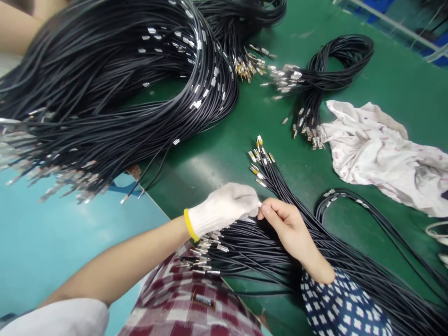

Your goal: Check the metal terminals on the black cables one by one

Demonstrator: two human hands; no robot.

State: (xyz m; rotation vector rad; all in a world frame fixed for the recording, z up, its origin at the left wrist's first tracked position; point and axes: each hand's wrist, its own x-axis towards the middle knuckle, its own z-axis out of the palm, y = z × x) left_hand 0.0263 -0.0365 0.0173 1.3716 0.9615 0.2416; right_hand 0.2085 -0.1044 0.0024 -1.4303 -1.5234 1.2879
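Note:
My left hand (231,203), in a white knit glove with a yellow cuff, is closed, its fingertips meeting those of my right hand (285,224). The bare right hand pinches with thumb and forefinger at a small white piece (259,204) between the two hands. Its kind is too small to tell, and what lies inside the glove is hidden. Beneath both hands runs a bundle of black cables (259,247), its metal connector ends (210,247) pointing left near my lap. Behind my right hand, another group of cables (280,182) fans up to silver and yellowish connectors (259,161).
A large heap of looped black cables (168,109) covers the left of the green table (206,161). Smaller coils (336,65) lie at the back, a crumpled white cloth (381,144) at right. Another person's arm (17,30) shows at top left.

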